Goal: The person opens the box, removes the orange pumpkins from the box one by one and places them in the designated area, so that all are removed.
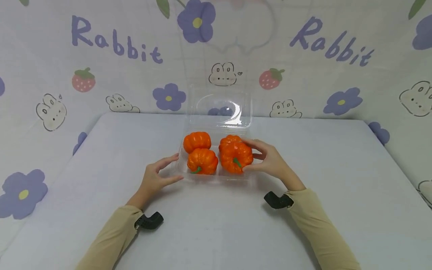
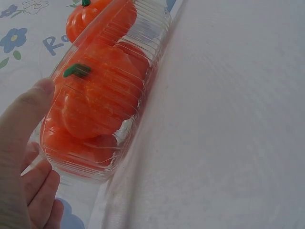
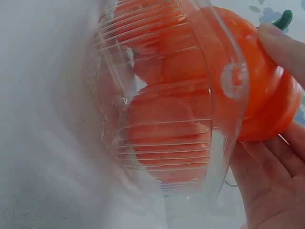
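Observation:
A clear plastic box with its lid raised holds several orange pumpkins. Two of them, a rear one and a front one with a green stem, lie in the left part. On the right, my right hand grips a pumpkin between thumb and fingers, high in the box; another shows partly behind it. My left hand is at the box's left side, thumb and fingers spread around the corner. The left wrist view shows its thumb at the box wall.
The box stands on a white-covered table, near its back edge. A patterned cloth hangs behind, close to the raised lid. Dark devices are on both wrists, the left and the right.

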`<state>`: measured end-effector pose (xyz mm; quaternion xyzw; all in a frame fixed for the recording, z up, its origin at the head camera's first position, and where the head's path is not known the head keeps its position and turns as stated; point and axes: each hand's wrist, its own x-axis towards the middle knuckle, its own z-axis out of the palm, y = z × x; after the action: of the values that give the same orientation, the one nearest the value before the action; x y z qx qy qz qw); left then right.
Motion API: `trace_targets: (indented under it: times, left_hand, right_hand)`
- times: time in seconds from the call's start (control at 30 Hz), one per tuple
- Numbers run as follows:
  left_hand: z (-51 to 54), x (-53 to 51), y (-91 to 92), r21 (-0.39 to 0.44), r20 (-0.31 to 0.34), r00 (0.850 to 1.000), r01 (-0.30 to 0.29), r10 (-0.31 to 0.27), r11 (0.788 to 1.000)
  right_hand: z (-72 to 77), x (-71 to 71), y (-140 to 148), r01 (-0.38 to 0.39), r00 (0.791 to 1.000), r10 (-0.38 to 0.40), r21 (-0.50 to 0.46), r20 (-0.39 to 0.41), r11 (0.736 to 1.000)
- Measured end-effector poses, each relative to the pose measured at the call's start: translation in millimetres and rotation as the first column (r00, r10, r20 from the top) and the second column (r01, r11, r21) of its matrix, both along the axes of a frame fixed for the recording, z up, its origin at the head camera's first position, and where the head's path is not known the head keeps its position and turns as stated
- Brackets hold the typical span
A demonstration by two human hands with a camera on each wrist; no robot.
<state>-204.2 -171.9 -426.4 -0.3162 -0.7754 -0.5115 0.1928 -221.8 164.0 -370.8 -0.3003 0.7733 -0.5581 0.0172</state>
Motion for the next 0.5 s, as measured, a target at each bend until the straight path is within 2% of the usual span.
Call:
trace_targets:
  times: [0.23, 0.5]
  left_hand:
    - [0.8, -1.9, -0.2, 0.014, 0.016, 1.0, 0.002, -0.003, 1.0]
    - [0.0, -0.5, -1.7, 0.006, 0.043, 0.999, -0.003, 0.003, 1.0]
  right_hand:
    - [-12.6, -11.3, 6.0, 0.039, 0.999, -0.04, 0.007, 0.033, 0.999]
    - [-17.0, -11.4, 6.2, 0.049, 0.997, -0.05, 0.007, 0.053, 0.999]
